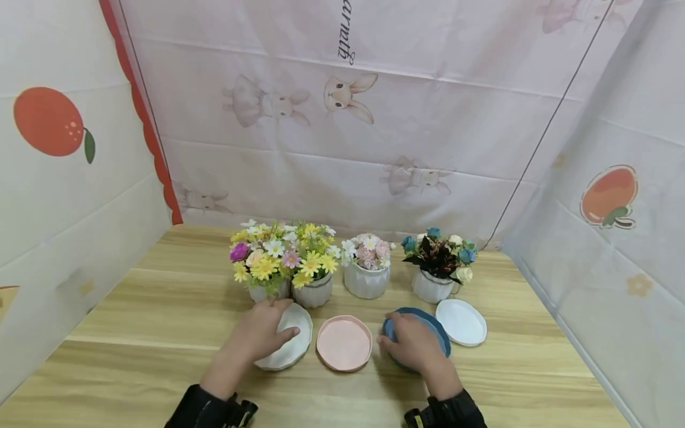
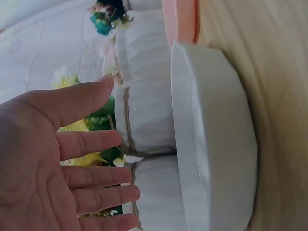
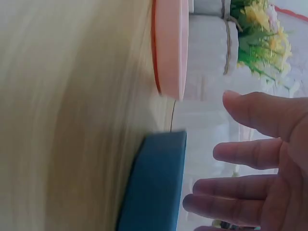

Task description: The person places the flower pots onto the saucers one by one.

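Left hand (image 1: 259, 333): outstretched, above grey dish (image 2: 230, 139) | right hand (image 1: 414, 341): outstretched, blue dish (image 3: 154, 183)

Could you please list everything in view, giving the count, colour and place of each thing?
Off-white plate: 1, off-white, below the left hand
Pink plate: 1, pink, between the hands
Blue plate: 1, blue, below the right hand
White plate: 1, white, right of the blue plate
Pots: 4, whitish, in a row behind the plates
Flowers: 4 bunches, two largely yellow and white, one pink and white, one blue and cream; one per pot
Table: 1, light wood, underneath
Wall cloth: count unclear, pale, behind and both sides
Rabbit prints: 5, faint pink and brown, back
Fruit prints: 2, orange-red, one per side
Lettering: 1 cut-off word, dark, top
Trim: 1, red, left
Cuffs: 2, black, wrists
Left hand: 1, bare, left
Right hand: 1, bare, right
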Motion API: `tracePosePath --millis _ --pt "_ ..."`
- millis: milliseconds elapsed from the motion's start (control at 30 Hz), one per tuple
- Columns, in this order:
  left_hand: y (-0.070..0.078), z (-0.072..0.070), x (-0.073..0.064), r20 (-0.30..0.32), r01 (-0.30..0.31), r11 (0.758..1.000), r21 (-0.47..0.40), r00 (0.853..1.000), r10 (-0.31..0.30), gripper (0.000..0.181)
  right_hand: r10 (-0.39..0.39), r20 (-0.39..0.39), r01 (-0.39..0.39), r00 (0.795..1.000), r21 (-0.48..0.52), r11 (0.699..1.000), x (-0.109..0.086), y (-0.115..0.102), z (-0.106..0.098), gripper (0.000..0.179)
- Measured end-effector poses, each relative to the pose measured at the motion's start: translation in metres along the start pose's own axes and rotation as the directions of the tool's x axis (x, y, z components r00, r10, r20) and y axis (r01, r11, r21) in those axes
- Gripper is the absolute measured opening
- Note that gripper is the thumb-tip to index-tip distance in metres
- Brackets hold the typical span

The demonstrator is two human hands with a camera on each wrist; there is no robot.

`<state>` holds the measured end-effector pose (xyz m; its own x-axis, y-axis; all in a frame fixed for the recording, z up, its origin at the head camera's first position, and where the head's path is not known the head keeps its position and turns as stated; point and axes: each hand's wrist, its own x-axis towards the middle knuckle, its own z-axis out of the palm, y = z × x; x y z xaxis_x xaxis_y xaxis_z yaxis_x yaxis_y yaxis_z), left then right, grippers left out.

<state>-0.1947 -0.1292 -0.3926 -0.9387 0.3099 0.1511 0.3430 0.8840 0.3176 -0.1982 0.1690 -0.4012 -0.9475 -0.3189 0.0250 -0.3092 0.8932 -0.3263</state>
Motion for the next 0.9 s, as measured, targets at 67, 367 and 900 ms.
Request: tracePosePath --millis 67,367,900 --pt "-0.005 -0.002 0.0 0.001 0.006 1.0 -0.027 1.0 -0.006 0.055 -0.03 0.0 0.03 1.0 0.015 0.999 0.001 -0.004 0.003 0.05" --pt "-0.024 -0.009 -0.003 -0.058 0.024 0.999 -0.026 0.998 -0.026 0.049 -0.095 0.03 0.092 0.995 0.068 0.993 0.005 -0.026 0.01 0.048" --pt "-0.048 -0.015 0.0 -0.049 0.118 0.987 -0.108 0.991 -0.124 0.034 -0.16 0.002 0.16 0.987 0.022 0.987 0.003 -0.062 0.025 0.036"
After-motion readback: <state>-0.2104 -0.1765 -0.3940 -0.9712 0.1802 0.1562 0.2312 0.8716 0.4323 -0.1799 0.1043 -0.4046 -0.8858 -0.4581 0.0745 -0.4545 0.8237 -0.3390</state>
